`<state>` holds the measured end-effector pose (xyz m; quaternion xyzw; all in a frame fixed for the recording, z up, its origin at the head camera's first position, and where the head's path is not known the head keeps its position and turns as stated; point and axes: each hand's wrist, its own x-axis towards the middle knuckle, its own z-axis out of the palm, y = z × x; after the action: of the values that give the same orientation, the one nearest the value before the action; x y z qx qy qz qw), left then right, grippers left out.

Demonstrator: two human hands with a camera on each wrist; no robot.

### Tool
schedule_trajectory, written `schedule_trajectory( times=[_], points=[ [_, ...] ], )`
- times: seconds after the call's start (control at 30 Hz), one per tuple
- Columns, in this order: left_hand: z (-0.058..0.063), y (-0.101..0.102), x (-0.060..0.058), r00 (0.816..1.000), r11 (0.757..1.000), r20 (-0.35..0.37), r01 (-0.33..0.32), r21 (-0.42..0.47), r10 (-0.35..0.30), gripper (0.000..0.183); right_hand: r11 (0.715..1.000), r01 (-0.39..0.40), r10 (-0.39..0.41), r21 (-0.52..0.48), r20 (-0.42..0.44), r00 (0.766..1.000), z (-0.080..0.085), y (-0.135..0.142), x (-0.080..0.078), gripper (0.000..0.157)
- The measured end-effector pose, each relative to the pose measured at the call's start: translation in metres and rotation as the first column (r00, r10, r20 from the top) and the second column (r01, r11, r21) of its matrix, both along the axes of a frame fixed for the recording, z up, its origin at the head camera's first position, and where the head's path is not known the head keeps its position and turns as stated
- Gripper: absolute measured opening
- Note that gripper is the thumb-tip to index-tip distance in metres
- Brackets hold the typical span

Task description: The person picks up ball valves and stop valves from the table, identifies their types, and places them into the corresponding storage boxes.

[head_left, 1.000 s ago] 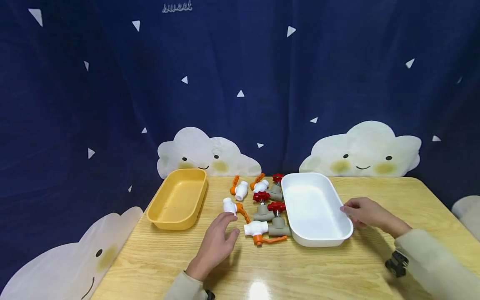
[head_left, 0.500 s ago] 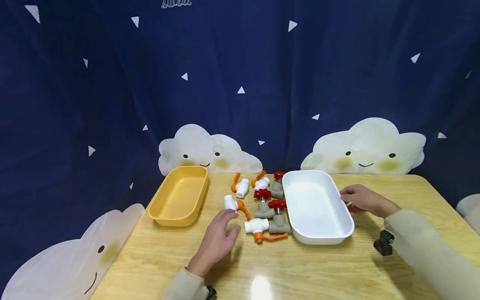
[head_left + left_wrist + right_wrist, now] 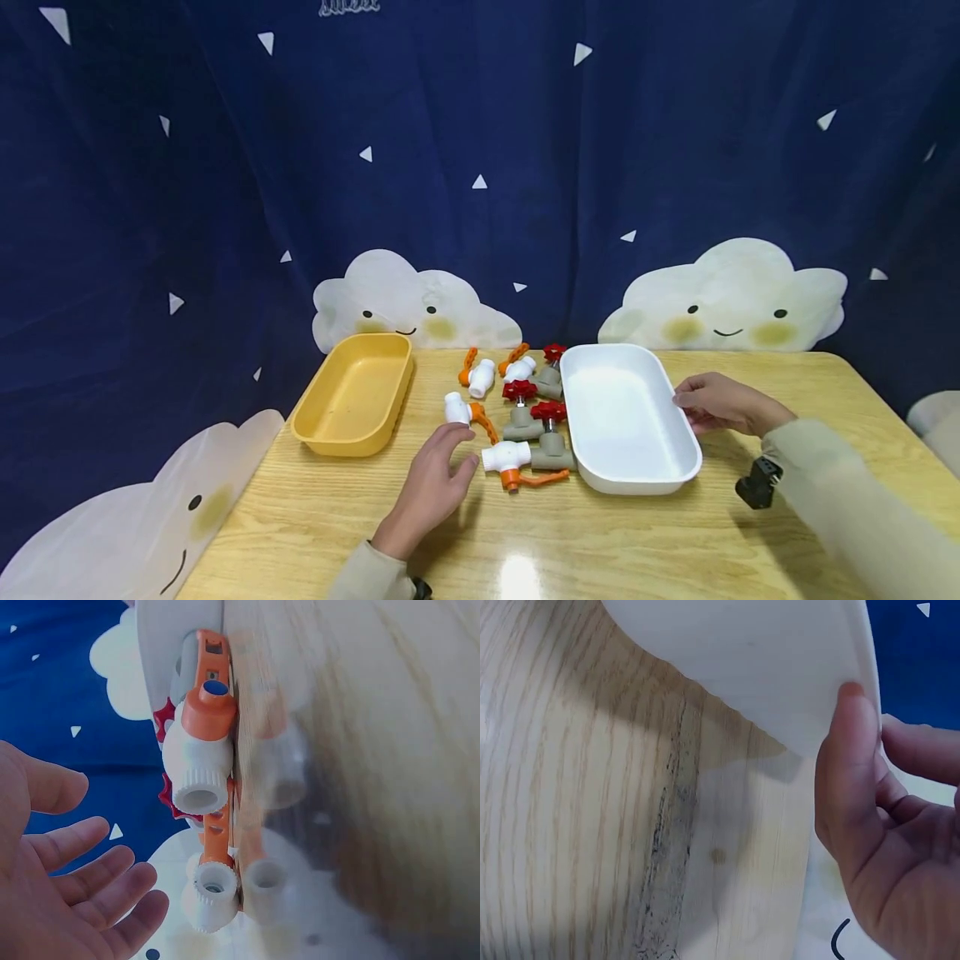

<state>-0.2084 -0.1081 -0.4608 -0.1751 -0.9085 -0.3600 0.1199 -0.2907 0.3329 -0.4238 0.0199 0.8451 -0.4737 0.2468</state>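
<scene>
My left hand (image 3: pixel 431 492) hovers with parted, relaxed fingers just left of a white ball valve (image 3: pixel 507 457) with an orange lever. Its fingertips overlap the end of another orange-levered ball valve's handle (image 3: pixel 483 421) in the head view; the left wrist view shows the fingers (image 3: pixel 112 874) apart from the valves. My right hand (image 3: pixel 723 402) pinches the right rim of a white tray (image 3: pixel 630 417), thumb (image 3: pixel 851 735) against the outer wall. Three grey valves with red handwheels (image 3: pixel 550 411) stand beside the tray's left side. Two more white ball valves (image 3: pixel 482 379) lie farther back.
A yellow tray (image 3: pixel 352 400) with nothing in it sits on the left of the wooden table (image 3: pixel 600 542). Behind the table's far edge hangs a dark blue curtain (image 3: pixel 480 108) with white clouds and triangles.
My right hand has shifted slightly farther back along the white tray's rim, its forearm swinging inward. The left hand, valves and trays hold their places; the head view shifts slightly.
</scene>
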Motion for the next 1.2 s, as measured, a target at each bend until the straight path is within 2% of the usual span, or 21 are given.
schedule_trajectory(
  times=[0.17, 0.37, 0.63, 0.93, 1.2],
  points=[
    [-0.0002, 0.0009, -0.0009, 0.999, 1.0, -0.035, 0.004, -0.012, -0.004, 0.029, 1.0, 0.008, -0.008, 0.0, -0.003, 1.0, -0.0018, -0.0019, 0.0023, 0.028],
    [-0.0004, -0.0005, -0.0005, 1.0, 1.0, -0.021, -0.007, -0.016, 0.006, 0.029, 0.999, 0.02, -0.019, 0.027, -0.018, 1.0, -0.0037, -0.0006, 0.0017, 0.025],
    [0.0015, -0.0028, -0.0015, 0.999, 1.0, -0.044, -0.007, -0.006, 0.006, 0.027, 0.998, 0.036, -0.035, 0.047, -0.012, 0.999, -0.0037, -0.0012, -0.0023, 0.025],
    [0.0014, -0.0029, -0.0018, 0.999, 1.0, -0.042, -0.004, -0.009, 0.004, 0.026, 0.999, 0.036, -0.036, -0.004, -0.002, 0.999, -0.0076, -0.0082, -0.0015, 0.022],
    [0.004, -0.0043, -0.0034, 0.998, 0.999, -0.06, -0.017, -0.027, 0.016, 0.026, 0.998, 0.067, -0.067, 0.01, -0.006, 0.998, -0.0067, -0.007, -0.0026, 0.04]
  ],
)
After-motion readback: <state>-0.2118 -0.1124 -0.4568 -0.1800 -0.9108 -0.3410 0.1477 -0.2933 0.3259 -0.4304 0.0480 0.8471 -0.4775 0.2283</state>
